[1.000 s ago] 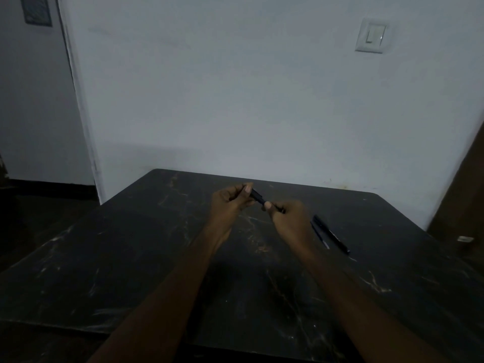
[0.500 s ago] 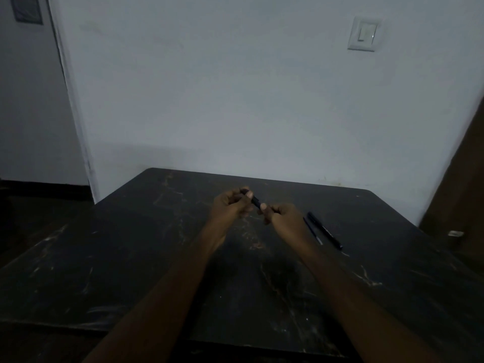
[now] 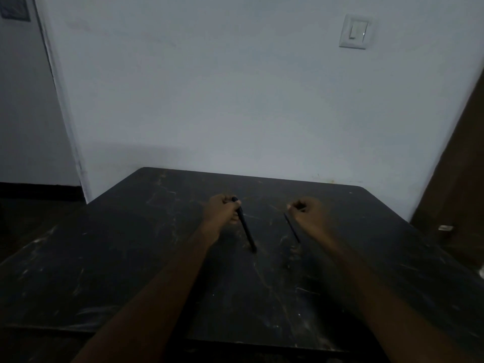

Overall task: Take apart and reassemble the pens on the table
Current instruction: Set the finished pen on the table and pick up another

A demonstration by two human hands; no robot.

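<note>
Left hand: I am seeing the left hand (image 3: 222,209) closing its grip around the top end of a dark, slim plastic pen barrel (image 3: 245,226), fingers curled and clamped on it, so that the long free end is slanting down and toward me with its lower tip at or just above the surface; I cannot tell whether it is touching.

Right hand: the right hand (image 3: 307,210) is pinching its grip shut on the upper end of a thin, dark ink refill rod (image 3: 291,227), which is hanging down at much the same slant.

Why apart: I am judging that the two hands are holding well apart because the inner rod is now clear of the barrel; the gap between the parts is showing that the pen is in pieces.

Why by the ends: each piece is being held at one end, which I am reading as leaving the other end free for lining up again.

Surface: the dark, scuffed, marble-patterned surface (image 3: 131,258) is lying under both hands, against a pale wall.

Where the task stands: I am taking this pen as dismantled and reassembly as not yet begun.

Risk: the rod is thin and the light is dim, so aiming it back into the barrel is looking fiddly.
</note>
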